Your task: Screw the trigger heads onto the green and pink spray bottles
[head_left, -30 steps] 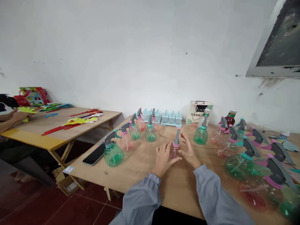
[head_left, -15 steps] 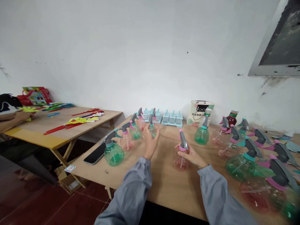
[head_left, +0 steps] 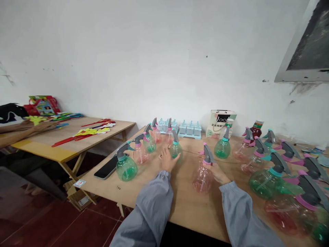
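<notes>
My right hand (head_left: 217, 172) is closed around the pink collar and upper side of a clear pink spray bottle (head_left: 203, 179) with a grey trigger head. This bottle is upright above the front middle of the table. My left hand (head_left: 168, 158) has its thumb spread from its fingers, close in front of a green spray bottle (head_left: 175, 148), and partly hides its lower left side. Left of that hand, pink and green spray bottles stand in a line, the nearest a green bottle (head_left: 126, 168) beside a black phone (head_left: 106, 168).
Several more spray bottles crowd the right side, including a large green bottle (head_left: 264, 183). Light-blue popsicle moulds (head_left: 190, 130), a paper bag (head_left: 218, 120) and a dark red bottle (head_left: 256, 129) stand along the wall. On the left table (head_left: 64, 151), another person's hands are near colourful plastic hand-shaped toys (head_left: 92, 131).
My left hand has lowered slightly, and the green bottle beside it now shows farther right. The pink bottle in my right hand has shifted slightly right and toward me.
</notes>
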`<state>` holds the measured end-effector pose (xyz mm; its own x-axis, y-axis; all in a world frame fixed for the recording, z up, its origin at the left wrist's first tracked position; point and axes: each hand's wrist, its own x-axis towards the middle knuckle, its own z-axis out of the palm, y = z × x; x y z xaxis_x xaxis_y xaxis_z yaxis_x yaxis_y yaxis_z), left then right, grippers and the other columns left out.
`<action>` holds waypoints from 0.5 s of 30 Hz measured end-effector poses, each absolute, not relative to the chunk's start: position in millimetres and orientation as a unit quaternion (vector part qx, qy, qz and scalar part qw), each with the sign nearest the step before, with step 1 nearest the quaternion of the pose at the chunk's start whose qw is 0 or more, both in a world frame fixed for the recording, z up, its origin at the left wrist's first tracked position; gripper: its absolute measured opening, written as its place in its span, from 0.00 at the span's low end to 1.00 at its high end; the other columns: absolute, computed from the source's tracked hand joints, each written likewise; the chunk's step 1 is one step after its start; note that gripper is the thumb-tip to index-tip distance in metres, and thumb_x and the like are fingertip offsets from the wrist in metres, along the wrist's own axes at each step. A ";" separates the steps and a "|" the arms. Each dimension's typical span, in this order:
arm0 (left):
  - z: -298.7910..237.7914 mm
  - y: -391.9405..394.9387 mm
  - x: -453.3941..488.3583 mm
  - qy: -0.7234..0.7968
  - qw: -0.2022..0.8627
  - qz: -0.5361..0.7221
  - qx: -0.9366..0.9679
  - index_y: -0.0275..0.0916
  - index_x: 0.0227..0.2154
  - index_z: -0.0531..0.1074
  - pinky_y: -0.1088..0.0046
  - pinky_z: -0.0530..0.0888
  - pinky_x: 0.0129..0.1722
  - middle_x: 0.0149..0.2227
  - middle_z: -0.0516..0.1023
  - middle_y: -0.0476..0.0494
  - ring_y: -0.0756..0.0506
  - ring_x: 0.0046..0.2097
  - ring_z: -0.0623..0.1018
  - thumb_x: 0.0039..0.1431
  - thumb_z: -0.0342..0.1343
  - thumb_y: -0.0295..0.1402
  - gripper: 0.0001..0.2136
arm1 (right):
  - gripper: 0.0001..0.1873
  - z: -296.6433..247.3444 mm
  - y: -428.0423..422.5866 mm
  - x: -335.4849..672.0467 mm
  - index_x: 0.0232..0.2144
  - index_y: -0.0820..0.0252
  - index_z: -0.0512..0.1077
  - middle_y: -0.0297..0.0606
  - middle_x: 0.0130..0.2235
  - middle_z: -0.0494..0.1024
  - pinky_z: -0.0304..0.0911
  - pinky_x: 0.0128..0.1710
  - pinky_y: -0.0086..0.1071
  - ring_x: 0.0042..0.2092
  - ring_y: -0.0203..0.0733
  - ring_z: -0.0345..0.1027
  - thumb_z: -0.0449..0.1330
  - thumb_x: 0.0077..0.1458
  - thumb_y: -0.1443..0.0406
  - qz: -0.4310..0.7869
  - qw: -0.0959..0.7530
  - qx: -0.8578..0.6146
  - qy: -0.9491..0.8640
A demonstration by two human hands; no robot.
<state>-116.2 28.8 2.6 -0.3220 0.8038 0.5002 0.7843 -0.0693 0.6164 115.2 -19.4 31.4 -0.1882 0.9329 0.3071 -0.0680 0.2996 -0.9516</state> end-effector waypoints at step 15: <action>-0.9 15.9 -112.9 0.601 0.094 0.407 0.681 0.41 0.63 0.57 0.46 0.58 0.61 0.59 0.72 0.32 0.32 0.61 0.70 0.50 0.65 0.46 0.39 | 0.29 35.6 -24.8 98.5 0.33 0.53 0.75 0.42 0.35 0.81 0.71 0.46 0.46 0.41 0.53 0.76 0.70 0.34 0.42 0.484 0.618 -0.300 -0.542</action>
